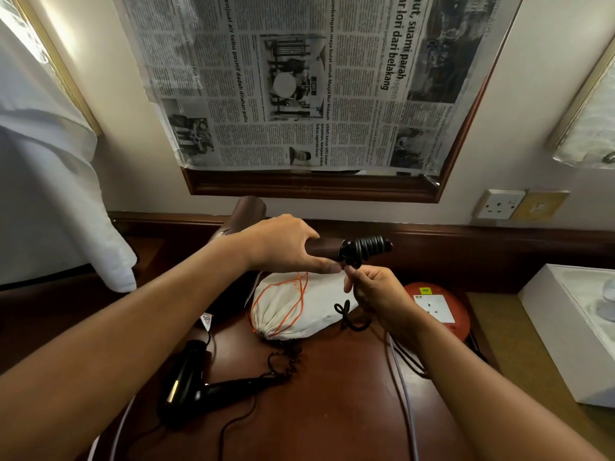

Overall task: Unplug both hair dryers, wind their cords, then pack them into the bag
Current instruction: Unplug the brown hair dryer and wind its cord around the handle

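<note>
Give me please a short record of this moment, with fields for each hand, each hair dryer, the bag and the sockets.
left hand: grips the handle of the brown dryer
right hand: pinches the black cord
brown dryer: held above the desk, cord coiled around its handle end
black dryer: lies on the desk, cord loose
bag: white, orange drawstring, lies on the desk
wall socket: nothing plugged in
red socket reel: socket face shows no plug

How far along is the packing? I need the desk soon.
Done: several cord turns sit on the brown dryer handle. In hand: left hand holds that handle, right hand pinches the cord. Left: the black dryer, cord loose, and the drawstring bag, holding neither dryer.
</note>
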Demonstrator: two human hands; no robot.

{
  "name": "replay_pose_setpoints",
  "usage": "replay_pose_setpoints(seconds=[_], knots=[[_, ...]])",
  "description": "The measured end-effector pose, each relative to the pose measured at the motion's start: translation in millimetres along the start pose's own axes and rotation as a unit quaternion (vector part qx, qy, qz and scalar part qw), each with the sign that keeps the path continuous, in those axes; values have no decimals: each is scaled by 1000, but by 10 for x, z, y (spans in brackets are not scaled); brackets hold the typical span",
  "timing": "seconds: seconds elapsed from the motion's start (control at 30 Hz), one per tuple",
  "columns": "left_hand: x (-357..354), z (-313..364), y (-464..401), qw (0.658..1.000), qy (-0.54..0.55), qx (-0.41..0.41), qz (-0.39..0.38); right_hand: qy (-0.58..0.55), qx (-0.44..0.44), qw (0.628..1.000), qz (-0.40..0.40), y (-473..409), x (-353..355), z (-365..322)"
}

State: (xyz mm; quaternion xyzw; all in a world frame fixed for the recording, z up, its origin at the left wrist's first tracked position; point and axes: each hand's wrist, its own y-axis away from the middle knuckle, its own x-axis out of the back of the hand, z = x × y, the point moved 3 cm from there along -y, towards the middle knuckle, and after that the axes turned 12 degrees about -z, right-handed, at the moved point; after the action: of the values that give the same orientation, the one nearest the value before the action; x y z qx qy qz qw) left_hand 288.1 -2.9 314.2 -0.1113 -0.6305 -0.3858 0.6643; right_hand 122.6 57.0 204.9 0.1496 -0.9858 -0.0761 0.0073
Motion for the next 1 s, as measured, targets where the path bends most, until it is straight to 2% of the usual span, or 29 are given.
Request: replay_pose_setpoints(seconds=[0.3, 0.4, 0.57, 0.73, 1.0], knots=[[-53, -33, 6, 1000, 1, -4, -24, 51, -56, 997, -2, -137, 173, -231], [-60, -27, 15, 999, -21, 7, -42, 143, -12, 989, -26, -122, 216, -422], [-60, -18, 45, 997, -57, 16, -50, 266, 36, 963, -2, -176, 261, -705], [-121, -16, 31, 995, -72, 24, -56, 377, 58, 920, 87, -201, 364, -829], [-203, -65, -59, 993, -96, 46, -42, 454, 168, 867, 116, -73, 292, -967]])
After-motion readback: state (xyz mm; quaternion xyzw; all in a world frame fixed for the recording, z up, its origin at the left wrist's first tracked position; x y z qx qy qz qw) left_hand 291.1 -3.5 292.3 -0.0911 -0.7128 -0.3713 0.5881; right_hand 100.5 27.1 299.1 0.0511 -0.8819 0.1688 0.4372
